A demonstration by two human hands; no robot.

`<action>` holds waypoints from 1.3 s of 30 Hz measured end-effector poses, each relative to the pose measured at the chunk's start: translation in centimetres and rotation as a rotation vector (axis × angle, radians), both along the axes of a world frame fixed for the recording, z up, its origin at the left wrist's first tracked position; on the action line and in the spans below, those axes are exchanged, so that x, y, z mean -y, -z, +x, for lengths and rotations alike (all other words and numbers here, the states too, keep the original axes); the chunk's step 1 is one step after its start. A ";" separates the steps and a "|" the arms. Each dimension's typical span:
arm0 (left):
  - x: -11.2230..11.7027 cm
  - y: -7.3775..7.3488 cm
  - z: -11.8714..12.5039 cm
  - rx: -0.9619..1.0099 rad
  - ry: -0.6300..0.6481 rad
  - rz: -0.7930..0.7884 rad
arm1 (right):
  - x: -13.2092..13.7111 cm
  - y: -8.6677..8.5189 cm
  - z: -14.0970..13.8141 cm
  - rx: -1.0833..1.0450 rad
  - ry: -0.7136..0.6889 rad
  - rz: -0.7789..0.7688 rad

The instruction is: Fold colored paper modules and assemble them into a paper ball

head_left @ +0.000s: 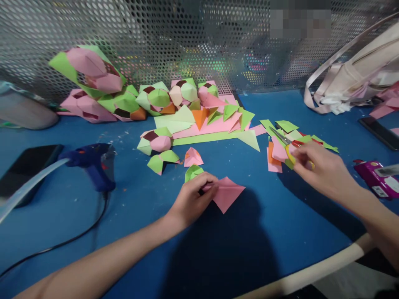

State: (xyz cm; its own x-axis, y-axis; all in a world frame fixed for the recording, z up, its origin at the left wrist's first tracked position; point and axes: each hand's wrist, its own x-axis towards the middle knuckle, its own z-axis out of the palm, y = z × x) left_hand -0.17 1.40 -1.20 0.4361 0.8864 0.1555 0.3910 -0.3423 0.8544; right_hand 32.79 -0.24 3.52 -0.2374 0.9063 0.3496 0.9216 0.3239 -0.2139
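Observation:
Pinched in my left hand [198, 193] is a pink paper piece [229, 194], held just over the blue table. My right hand [321, 166] is closed on scissors [289, 154] with yellow and red handles, their blades pointing up and left over a pile of paper scraps [277, 151]. Close beyond my left hand lie a green folded paper piece [193, 172] and a small pink folded piece [193, 157]. A green and pink folded piece [162, 160] rests to their left, by a small paper ball [156, 140] with openings.
Folded paper balls [157, 99] line the perforated metal panel [149, 45]. A blue glue gun [93, 164] with a cord and a dark phone [29, 168] lie left. At right are a purple device [378, 178], another phone [380, 132] and a pale bag [364, 62].

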 end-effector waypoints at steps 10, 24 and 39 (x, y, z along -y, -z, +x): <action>0.1 -1.1 0.6 0.165 -0.159 -0.152 | -2.2 0.1 -6.2 -0.566 -0.058 -0.340; 0.1 -1.5 1.2 0.358 -0.168 -0.427 | -2.6 3.5 -12.0 -0.927 -0.135 -0.606; -0.2 -1.2 1.7 0.633 -0.203 -0.542 | -2.9 4.3 -13.1 -1.123 -0.122 -0.557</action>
State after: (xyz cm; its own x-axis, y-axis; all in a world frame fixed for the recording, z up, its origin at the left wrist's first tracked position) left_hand 1.56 1.64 0.01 0.2352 0.9601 -0.1514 -0.2052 0.2013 0.9578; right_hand 19.71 2.69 -0.78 -0.1506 0.9886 -0.0094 0.1140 0.0079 -0.9935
